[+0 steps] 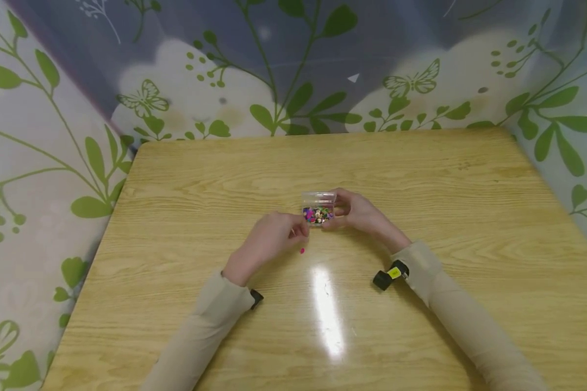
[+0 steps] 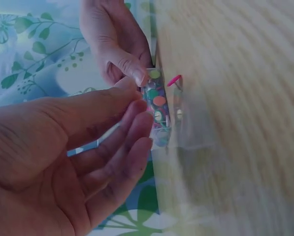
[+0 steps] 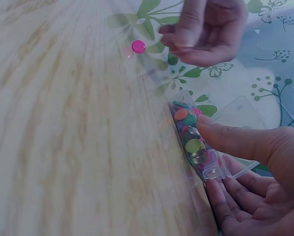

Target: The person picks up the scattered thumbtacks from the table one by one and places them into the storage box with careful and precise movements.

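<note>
A small clear plastic box [image 1: 318, 215] of colourful thumbtacks [image 3: 195, 145] stands on the table with its clear lid [image 3: 239, 123] raised. My right hand [image 1: 357, 212] grips it from the right side, thumb on the near wall and fingers beneath and behind in the right wrist view. My left hand [image 1: 279, 234] hovers just left of the box, its fingers loosely bent and the thumb near the index fingertip; nothing shows between them. A pink thumbtack [image 3: 138, 46] lies on the table just in front of the left fingers, apart from the box.
The wooden table [image 1: 200, 179] spreads out on all sides of the hands. Behind it and at both sides hang leaf-and-butterfly patterned coverings [image 1: 298, 103]. A strip of glare lies on the tabletop in front of the box. Dark wrist devices [image 1: 390, 275] sit at both cuffs.
</note>
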Demonstrator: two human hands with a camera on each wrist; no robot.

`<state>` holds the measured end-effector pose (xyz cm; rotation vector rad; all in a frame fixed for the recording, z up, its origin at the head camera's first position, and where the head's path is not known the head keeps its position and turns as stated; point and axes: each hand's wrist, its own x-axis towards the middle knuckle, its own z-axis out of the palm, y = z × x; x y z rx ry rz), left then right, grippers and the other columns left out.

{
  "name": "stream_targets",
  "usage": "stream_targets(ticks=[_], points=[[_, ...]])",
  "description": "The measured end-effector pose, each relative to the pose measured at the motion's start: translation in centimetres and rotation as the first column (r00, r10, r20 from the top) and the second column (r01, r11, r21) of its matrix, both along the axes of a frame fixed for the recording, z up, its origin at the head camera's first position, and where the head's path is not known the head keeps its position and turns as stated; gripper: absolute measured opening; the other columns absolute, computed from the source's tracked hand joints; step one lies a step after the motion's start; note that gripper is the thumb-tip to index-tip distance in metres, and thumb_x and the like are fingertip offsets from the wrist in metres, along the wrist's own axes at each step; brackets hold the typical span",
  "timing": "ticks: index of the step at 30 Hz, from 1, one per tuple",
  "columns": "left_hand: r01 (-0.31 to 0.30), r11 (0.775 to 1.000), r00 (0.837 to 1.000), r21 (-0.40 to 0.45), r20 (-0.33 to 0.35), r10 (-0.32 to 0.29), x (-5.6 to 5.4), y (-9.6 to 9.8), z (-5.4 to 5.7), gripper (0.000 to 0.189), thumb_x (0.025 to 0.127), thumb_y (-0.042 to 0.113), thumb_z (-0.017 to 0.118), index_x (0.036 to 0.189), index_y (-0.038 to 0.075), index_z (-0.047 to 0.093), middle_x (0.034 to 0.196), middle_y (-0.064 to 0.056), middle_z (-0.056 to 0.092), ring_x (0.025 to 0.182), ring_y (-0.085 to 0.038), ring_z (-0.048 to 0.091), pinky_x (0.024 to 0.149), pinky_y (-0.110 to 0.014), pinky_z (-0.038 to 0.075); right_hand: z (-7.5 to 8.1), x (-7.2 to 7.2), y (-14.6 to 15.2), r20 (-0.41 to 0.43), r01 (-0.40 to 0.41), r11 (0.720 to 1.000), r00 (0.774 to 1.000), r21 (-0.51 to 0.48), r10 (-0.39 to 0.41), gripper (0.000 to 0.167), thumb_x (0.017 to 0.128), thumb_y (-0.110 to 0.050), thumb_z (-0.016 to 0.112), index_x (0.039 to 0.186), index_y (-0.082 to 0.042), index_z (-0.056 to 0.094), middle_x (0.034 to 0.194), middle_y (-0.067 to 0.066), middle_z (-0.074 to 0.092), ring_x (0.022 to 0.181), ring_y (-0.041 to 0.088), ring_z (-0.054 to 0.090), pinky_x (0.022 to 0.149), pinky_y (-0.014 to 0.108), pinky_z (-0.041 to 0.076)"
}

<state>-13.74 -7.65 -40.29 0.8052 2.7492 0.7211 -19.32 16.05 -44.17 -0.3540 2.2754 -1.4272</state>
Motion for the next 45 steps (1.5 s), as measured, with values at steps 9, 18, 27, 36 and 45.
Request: stream_targets(ticks=[9,18,27,36,45], points=[[0.019,0.998,0.994,-0.061,0.104,-0.012,0.7,-0.2,-0.4,0.014,0.087,0.023,0.081,0.085,0.017,0.069,0.075,0.008,0.065,0.069,-0.007,0.059,0.068,-0.026,0.051,0.0,0.1,0.0,0.004,-0.002,1.000,1.000,-0.001,0.002,0.074,0.079,-0.016,0.087,0.144,-0.010,0.050,0.142,0.020,0.056,0.127,0.041,0.057,0.108,0.054,0.046],[0.003,0.998,0.998,-0.068,0.068,0.002,0.9,0.0,-0.9,0.008,0.089,0.009,0.075,0.083,0.014,0.072,0.079,0.003,0.070,0.069,-0.010,0.061,0.067,-0.027,0.053,-0.2,0.1,0.0,0.004,0.003,1.000,1.000,0.005,-0.003,0.073,0.079,-0.014,0.086,0.142,-0.009,0.051,0.141,0.020,0.057,0.124,0.040,0.059,0.107,0.053,0.047],[-0.051,0.998,0.998,-0.039,0.027,0.052,0.5,-0.1,-0.7,0.005,0.092,0.014,0.074,0.089,0.016,0.071,0.087,0.002,0.073,0.080,-0.014,0.068,0.074,-0.031,0.057,-0.1,0.1,0.1,-0.001,-0.004,1.000,1.000,0.000,0.004,0.074,0.079,-0.016,0.087,0.143,-0.010,0.051,0.142,0.019,0.056,0.125,0.041,0.058,0.108,0.055,0.046],[-0.128,0.991,0.990,0.035,-0.047,0.130,-0.2,-0.7,-0.3,0.003,0.094,0.017,0.073,0.091,0.015,0.073,0.092,-0.001,0.077,0.083,-0.017,0.072,0.072,-0.035,0.058,-0.1,-0.2,0.0,0.017,0.009,1.000,1.000,0.000,-0.009,0.074,0.079,-0.015,0.087,0.142,-0.010,0.051,0.141,0.019,0.056,0.126,0.040,0.057,0.108,0.053,0.046],[-0.205,0.973,0.967,0.106,-0.133,0.219,-1.2,-0.1,-0.3,0.007,0.097,0.014,0.070,0.098,0.013,0.076,0.097,-0.006,0.078,0.053,-0.011,0.050,0.045,-0.022,0.035,-0.2,-0.2,0.0,-0.002,-0.018,0.999,1.000,-0.027,0.018,0.071,0.079,-0.009,0.086,0.141,-0.005,0.051,0.138,0.023,0.058,0.124,0.043,0.058,0.106,0.052,0.048]])
